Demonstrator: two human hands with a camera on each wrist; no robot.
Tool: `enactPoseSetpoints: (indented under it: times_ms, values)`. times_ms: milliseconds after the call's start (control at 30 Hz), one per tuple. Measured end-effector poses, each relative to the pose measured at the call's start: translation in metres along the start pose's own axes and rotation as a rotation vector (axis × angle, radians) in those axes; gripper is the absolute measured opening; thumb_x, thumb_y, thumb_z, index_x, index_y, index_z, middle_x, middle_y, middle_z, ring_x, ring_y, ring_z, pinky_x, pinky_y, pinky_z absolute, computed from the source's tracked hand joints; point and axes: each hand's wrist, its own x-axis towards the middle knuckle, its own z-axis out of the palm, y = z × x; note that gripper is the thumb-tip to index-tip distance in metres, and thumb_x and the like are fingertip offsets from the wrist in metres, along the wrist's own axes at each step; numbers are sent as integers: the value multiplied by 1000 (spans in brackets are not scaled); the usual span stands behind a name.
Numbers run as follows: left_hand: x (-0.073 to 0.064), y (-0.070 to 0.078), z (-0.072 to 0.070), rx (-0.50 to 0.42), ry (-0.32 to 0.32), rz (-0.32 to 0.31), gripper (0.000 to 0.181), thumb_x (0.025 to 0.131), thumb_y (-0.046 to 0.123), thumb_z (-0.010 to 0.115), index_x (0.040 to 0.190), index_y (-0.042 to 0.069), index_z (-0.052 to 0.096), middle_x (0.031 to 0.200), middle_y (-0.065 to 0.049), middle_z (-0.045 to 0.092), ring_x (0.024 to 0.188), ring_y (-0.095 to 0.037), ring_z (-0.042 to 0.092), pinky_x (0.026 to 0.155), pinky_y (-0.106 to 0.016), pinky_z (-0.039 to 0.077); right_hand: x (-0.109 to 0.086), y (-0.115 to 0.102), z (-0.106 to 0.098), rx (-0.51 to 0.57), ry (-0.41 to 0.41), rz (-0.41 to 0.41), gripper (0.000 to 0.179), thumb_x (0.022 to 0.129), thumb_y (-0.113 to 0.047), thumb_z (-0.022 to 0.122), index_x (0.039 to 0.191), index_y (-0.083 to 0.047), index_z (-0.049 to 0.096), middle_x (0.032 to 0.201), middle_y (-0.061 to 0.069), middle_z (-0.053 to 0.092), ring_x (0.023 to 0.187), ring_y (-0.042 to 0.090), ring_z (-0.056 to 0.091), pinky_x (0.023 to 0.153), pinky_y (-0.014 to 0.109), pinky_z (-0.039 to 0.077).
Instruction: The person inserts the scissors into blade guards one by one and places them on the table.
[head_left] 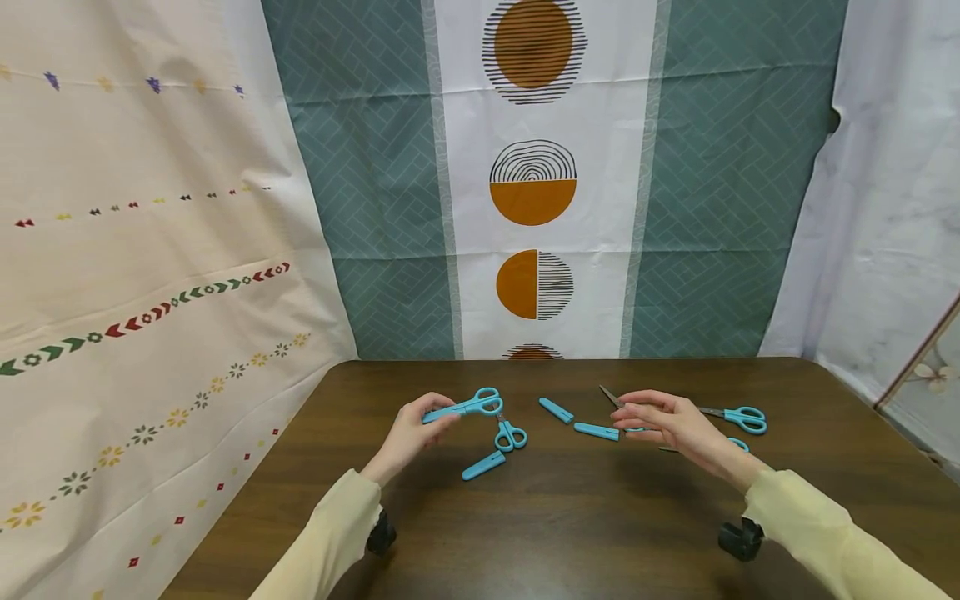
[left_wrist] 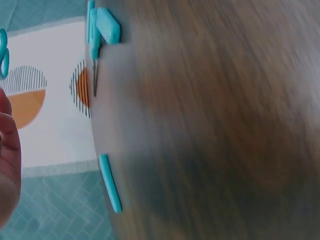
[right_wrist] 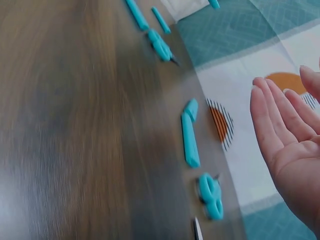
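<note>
My left hand (head_left: 411,429) grips scissors (head_left: 491,401) raised above the table, their blades covered by a light-blue sheath and their handle loops pointing right. At the edge of the left wrist view, the loops of these scissors (left_wrist: 4,55) show above the fingers. Below the hand lie other blue-handled scissors (head_left: 511,436) and a loose blue sheath (head_left: 483,466). My right hand (head_left: 678,429) hovers over the table with fingers extended; the right wrist view shows nothing in its palm (right_wrist: 295,160). Behind it lie scissors (head_left: 609,394), partly hidden by the fingers.
Two more blue sheaths (head_left: 556,410) lie mid-table between the hands. Further blue-handled scissors (head_left: 746,420) rest at the right, with another pair's handle (head_left: 739,444) nearer, partly hidden by the right wrist. A patterned curtain (head_left: 375,208) hangs behind the dark wooden table (head_left: 525,533).
</note>
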Motion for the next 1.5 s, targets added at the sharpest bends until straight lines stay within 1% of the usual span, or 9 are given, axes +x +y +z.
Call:
enactPoseSetpoints:
  times_ms: [100,200,533,633,833,933,1067,1233,1500]
  values:
    - [2,-17,-6,29,60,2,20,83,12,67,100,3,60,64,-14,55,54,-46,46,41,-25,36,-6,-2,-8,-44,26,2,40,96,-10,45,126,15,35,112,23,56,103,37,52,84,45,40]
    - [0,-24,-13,54,109,-7,19,83,13,68,98,5,61,63,-9,55,54,-45,47,40,-24,36,-12,-3,-16,-74,30,2,41,96,-10,45,126,16,34,113,25,54,103,37,52,84,46,39]
    - [-5,-37,-29,75,168,-69,18,84,11,66,97,0,60,67,-23,55,56,-48,47,40,-26,37,-30,2,-39,-172,87,-4,38,96,-8,45,125,16,36,112,28,54,101,39,53,79,40,45]
    - [-7,-38,-33,92,201,-89,18,83,13,67,96,3,61,68,-22,55,53,-43,47,41,-23,36,-34,3,-44,-211,107,-3,37,95,-7,46,124,16,37,110,26,56,99,38,54,78,40,46]
    - [-10,-43,-39,123,260,-103,18,82,15,69,95,5,62,66,-15,53,46,-19,43,42,-23,33,-44,1,-52,-270,135,-36,35,94,-4,48,121,16,39,104,21,60,95,35,57,76,43,46]
    - [-11,-46,-43,136,279,-115,18,82,15,69,94,5,62,68,-11,54,46,-15,43,43,-23,35,-48,1,-56,-283,127,-57,34,93,-1,48,120,18,39,103,23,60,93,35,58,75,45,45]
    - [-13,-48,-48,157,298,-141,19,82,16,69,95,5,62,69,-14,54,46,-16,43,43,-24,36,-54,1,-63,-334,131,-79,32,92,1,49,117,19,41,102,26,59,91,32,60,73,44,46]
    - [-15,-52,-54,175,309,-157,22,82,18,69,96,3,61,69,-18,54,47,-16,43,45,-25,36,-59,4,-70,-463,197,-72,30,90,-3,54,113,16,48,100,25,60,86,26,62,69,40,49]
    - [-17,-56,-58,195,335,-150,21,81,16,69,94,1,61,64,-12,52,44,-14,42,43,-24,35,-67,10,-78,-799,279,-88,25,84,-10,65,105,4,60,91,6,65,79,10,59,63,24,46]
